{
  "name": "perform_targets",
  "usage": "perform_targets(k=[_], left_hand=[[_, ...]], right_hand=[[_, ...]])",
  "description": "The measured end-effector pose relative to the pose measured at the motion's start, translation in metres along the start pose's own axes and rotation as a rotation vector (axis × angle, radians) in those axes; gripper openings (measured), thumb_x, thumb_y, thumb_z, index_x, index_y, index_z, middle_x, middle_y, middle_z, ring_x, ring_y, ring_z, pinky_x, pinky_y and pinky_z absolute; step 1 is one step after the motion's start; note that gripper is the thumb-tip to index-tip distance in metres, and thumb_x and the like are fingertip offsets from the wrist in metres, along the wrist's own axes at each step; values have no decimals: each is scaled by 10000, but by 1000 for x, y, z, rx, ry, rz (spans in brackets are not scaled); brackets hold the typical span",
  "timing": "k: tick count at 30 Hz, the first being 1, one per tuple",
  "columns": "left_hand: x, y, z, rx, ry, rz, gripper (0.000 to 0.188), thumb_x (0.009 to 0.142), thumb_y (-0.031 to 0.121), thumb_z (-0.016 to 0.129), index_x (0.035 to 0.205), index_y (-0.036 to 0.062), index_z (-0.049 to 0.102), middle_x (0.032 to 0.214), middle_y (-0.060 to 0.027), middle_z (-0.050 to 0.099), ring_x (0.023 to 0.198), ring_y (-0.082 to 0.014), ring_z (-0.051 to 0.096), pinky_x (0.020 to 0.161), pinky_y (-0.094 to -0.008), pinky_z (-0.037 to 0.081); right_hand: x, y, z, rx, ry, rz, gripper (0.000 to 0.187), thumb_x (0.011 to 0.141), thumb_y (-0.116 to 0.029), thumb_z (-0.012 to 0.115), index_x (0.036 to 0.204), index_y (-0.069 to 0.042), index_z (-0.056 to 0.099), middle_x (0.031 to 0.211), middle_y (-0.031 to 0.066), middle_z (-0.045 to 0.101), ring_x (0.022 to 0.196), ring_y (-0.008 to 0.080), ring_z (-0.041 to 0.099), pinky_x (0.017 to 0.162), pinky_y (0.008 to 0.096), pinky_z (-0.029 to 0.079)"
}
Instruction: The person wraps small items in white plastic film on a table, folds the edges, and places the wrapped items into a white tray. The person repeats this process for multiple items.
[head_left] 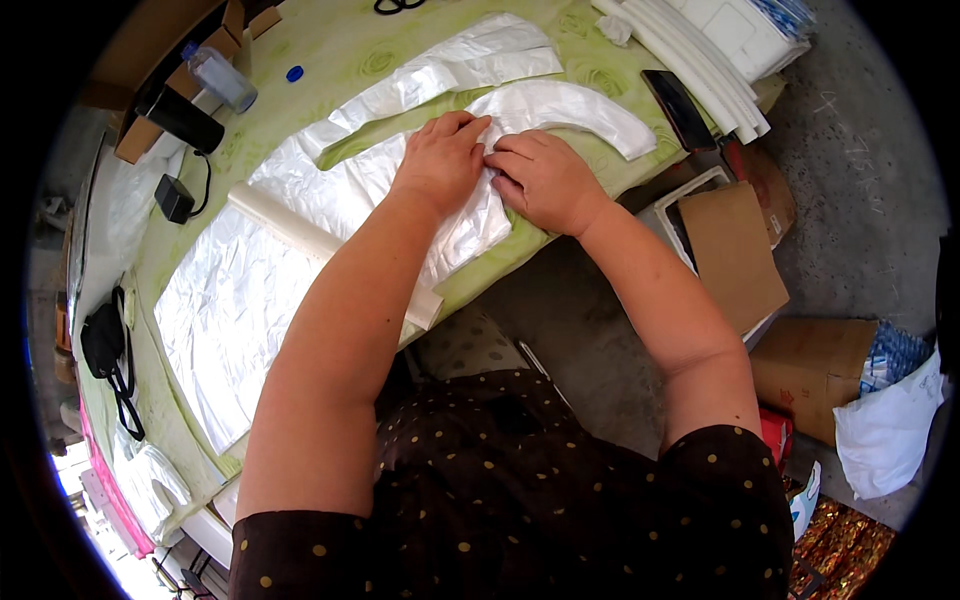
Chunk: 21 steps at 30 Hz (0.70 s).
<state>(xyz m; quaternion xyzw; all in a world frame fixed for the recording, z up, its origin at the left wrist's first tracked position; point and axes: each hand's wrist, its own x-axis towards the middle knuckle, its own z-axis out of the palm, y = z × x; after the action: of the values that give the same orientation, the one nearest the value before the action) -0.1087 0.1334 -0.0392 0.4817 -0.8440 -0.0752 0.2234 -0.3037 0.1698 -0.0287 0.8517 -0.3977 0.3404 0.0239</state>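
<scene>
A white plastic bag [225, 320] with two long handle strips lies spread and wrinkled on the green-patterned table cover. My left hand [440, 165] is closed on it near the base of the nearer handle, fingers bent and pressed together. Close beside it, my right hand [550, 182] has its fingers curled in on the bag's edge, thumb tucked toward the left hand. The fingertips of both hands are partly hidden. A cream-coloured tube or roll [285, 222] lies across the bag and passes beneath my left forearm.
A black phone [678, 108] and long white strips [690, 62] lie at the far right. At the left are a black cup [182, 118], clear bottle [222, 78], blue cap [294, 74], black adapter [174, 199] and black pouch [103, 340]. Cardboard boxes [815, 370] stand right of the table.
</scene>
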Motion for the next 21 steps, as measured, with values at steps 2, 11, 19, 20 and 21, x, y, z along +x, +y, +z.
perform_targets(k=[2, 11, 19, 20, 21], left_hand=[[1, 1, 1, -12, -7, 5, 384, 960, 218, 543, 1336, 168, 607, 1324, -83, 569, 1231, -297, 527, 1073, -422, 387], [-2, 6, -8, -34, 11, 35, 405, 921, 327, 634, 1299, 181, 640, 1298, -85, 589, 1209, -297, 542, 1056, -420, 405], [3, -4, -3, -182, 55, 10, 250, 895, 214, 643, 1133, 140, 671, 1191, -90, 644, 1137, -313, 582, 1003, -440, 445], [3, -4, -3, -214, 64, -14, 235, 895, 199, 649, 1119, 133, 670, 1180, -104, 646, 1126, -318, 592, 990, -432, 459], [3, -3, -3, -246, 73, -37, 219, 894, 184, 654, 1105, 126, 669, 1170, -117, 648, 1114, -323, 601, 978, -424, 473]], right_hand=[[-5, 4, 0, 25, -25, 38, 240, 806, -157, 698, 1028, -67, 709, 1112, 100, 674, 996, 315, 620, 911, 423, 467], [-9, -2, 8, -385, 3, 448, 376, 884, -323, 627, 1205, -138, 692, 1319, 73, 595, 1186, 313, 508, 1019, 498, 369], [-14, 4, 2, -136, 104, 308, 230, 788, -175, 668, 1009, -136, 717, 1052, 24, 650, 1025, 287, 564, 909, 419, 445], [-14, 5, 3, -103, 82, 274, 211, 779, -165, 670, 982, -135, 718, 1010, 20, 655, 996, 287, 576, 883, 411, 460], [-14, 4, 3, -103, 96, 266, 203, 776, -164, 670, 971, -136, 719, 993, 24, 658, 983, 289, 582, 873, 411, 464]])
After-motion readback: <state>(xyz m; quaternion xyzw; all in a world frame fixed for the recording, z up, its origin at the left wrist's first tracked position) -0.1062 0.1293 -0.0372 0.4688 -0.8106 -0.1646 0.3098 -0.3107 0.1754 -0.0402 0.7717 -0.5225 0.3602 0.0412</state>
